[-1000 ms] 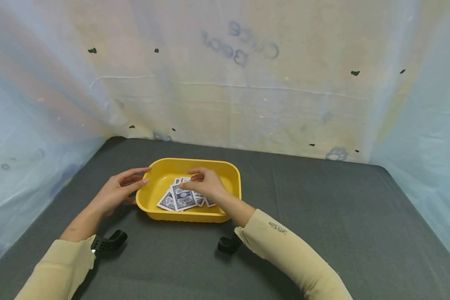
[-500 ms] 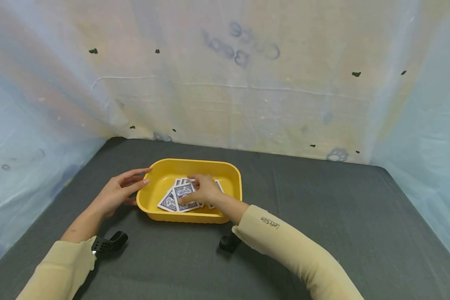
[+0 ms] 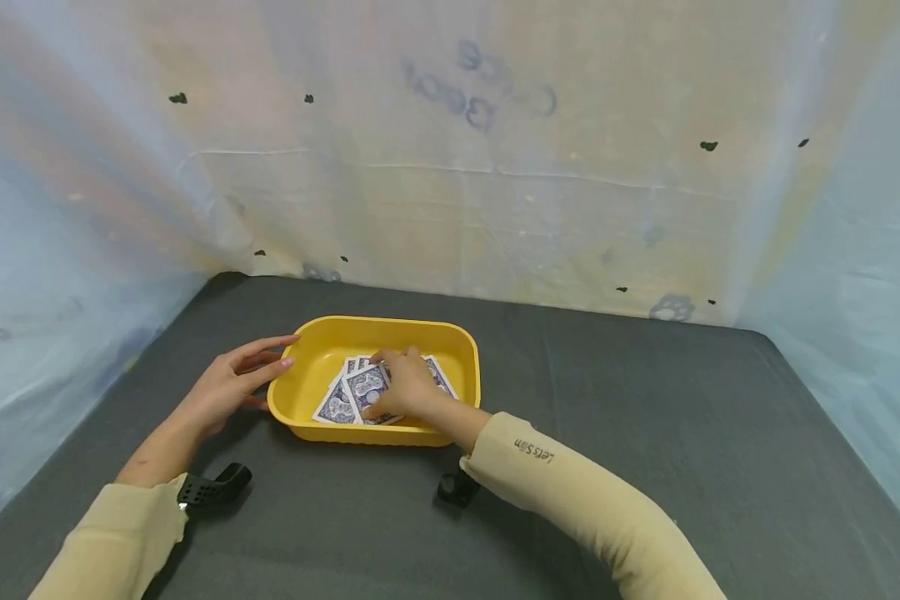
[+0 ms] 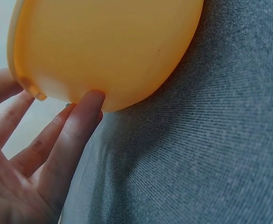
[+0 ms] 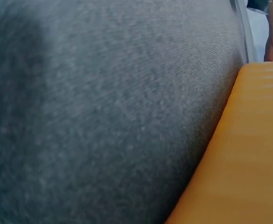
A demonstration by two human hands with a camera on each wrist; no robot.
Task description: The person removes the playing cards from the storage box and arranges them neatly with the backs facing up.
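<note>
A yellow plastic tub [image 3: 307, 432] stands on the dark cloth, with several blue-and-white patterned playing cards [image 3: 336, 406] overlapping inside, backs up. My right hand [image 3: 408, 385] reaches over its near side and spans the top playing card [image 3: 365, 385], thumb on the near part and fingers toward the far edge. The palm hides part of the pile. My left hand [image 3: 228, 383] is at the tub's left end, fingers spread; in the left wrist view its fingertips [image 4: 93, 99] touch the outer wall. The right wrist view shows the tub's outer side [image 5: 248, 154], but not the working fingers.
Dark grey cloth [image 3: 645, 433] covers the table around the tub. Pale plastic sheeting [image 3: 450, 208] hangs behind and at both sides. A black wrist device [image 3: 217, 485] is on the left wrist, another [image 3: 457, 487] under the right.
My right thumb has come nearer along the cards, and the top card has turned and shifted slightly right. More of a card right of the hand shows. The left hand stays at the tub.
</note>
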